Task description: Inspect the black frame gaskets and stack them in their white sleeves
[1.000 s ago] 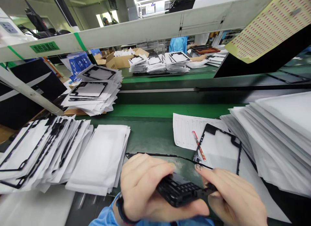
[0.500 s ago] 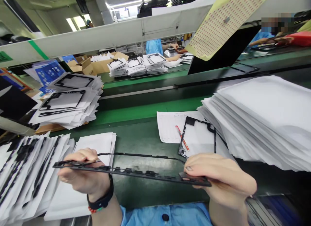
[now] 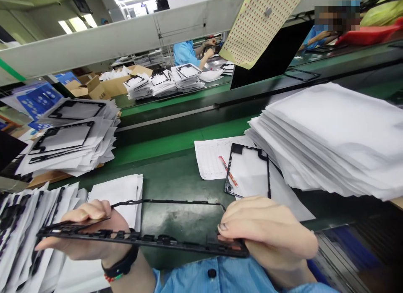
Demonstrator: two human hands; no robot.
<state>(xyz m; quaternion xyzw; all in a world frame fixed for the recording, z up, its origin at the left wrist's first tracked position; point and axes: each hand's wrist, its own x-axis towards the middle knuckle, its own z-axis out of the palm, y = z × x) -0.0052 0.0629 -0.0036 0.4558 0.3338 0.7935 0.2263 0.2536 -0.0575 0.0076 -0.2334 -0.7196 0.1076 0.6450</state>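
I have the left hand (image 3: 115,222) and right hand (image 3: 267,226) pinching the black frame (image 3: 147,240), apparently a holding step; moving it needs even support.

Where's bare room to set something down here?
Bare green worktop lies between the plain white sheets, left, and the printed paper, right; the held frame hangs over its near part. Crowded: the frame stack at lower left, the tall white pile at right.

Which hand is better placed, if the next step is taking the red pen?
Probably the right hand: it is nearer the red pen than the left hand, though both hold the black frame.
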